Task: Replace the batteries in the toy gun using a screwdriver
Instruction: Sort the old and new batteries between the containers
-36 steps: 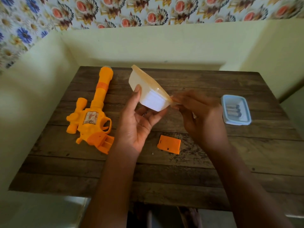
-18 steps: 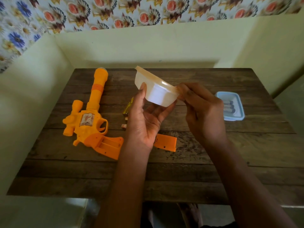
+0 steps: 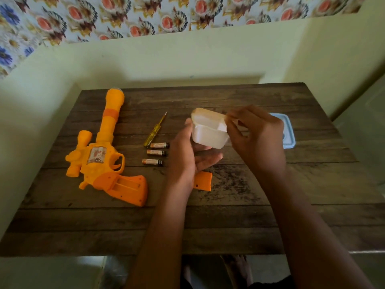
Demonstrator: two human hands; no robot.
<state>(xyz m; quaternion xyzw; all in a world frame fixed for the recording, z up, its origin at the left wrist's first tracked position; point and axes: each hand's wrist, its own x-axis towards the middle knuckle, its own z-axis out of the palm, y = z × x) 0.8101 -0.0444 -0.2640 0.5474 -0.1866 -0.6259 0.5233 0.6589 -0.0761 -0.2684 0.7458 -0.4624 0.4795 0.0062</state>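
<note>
Wooden desk (image 3: 229,222) before us carries the gun (image 3: 100,159) at left, its handle bay open and seemingly empty, the cover (image 3: 203,181) lying apart. Three batteries (image 3: 155,152) lie just beside the screwdriver (image 3: 155,130). Our left grip (image 3: 187,157) cradles a white tub (image 3: 209,132); our right grip (image 3: 256,138) pinches its rim. We judge unscrewing done; loading batteries and refitting remain.
</note>
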